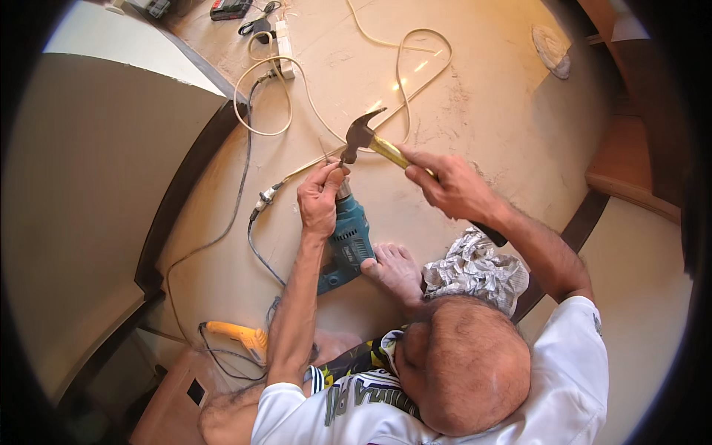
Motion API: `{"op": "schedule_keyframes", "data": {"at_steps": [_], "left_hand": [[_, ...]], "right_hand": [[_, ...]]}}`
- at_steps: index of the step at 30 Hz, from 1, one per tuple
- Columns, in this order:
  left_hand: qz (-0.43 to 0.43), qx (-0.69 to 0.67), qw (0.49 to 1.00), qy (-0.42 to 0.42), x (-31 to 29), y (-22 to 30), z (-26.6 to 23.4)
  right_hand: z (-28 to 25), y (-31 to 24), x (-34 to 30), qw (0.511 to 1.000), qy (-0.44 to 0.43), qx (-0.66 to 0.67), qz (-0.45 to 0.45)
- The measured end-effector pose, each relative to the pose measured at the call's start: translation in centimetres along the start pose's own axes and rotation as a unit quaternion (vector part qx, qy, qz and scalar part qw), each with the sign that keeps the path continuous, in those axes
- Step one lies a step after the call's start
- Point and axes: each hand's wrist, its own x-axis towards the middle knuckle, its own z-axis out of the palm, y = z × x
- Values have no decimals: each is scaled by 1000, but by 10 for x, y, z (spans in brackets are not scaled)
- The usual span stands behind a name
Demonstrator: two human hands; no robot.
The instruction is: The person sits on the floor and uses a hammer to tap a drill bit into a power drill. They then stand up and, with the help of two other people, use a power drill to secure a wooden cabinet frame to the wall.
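Note:
My right hand (452, 185) is wrapped round the handle of a claw hammer (386, 150), which has a dark head, a yellow shaft and a black end. The hammer's striking face is at the fingertips of my left hand (320, 199). Those fingers are pinched together at the silver chuck end of a teal power drill (350, 231). A small dark piece shows between them, too small to name. The drill lies tilted on the floor against a bare foot (397, 273), its chuck end pointing away from me. My left fingers partly hide the chuck.
Crumpled newspaper (478, 273) lies right of the foot. An orange tool (239, 335) with a dark cord is at the lower left. Beyond the drill, a cream cable (404, 67) loops near a white power strip (283, 50). Dark-edged furniture (189, 174) borders the left side.

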Motion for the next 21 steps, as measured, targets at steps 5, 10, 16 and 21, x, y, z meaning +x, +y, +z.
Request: {"op": "schedule_keyframes", "data": {"at_steps": [5,10,16,21], "left_hand": [[-6,-37,999,10,-3,-2,-5],[-23,-59,997,38,-8,-12,-19],[-21,-90,996,18,-5,-9,-11],[-5,-145,989,20,-10,-9,-13]], "right_hand": [[-15,-25,-9,969,93,178,142],[-13,-31,1,995,-58,31,79],[-6,-27,-1,974,94,136,154],[-16,-38,4,992,23,61,104]]}}
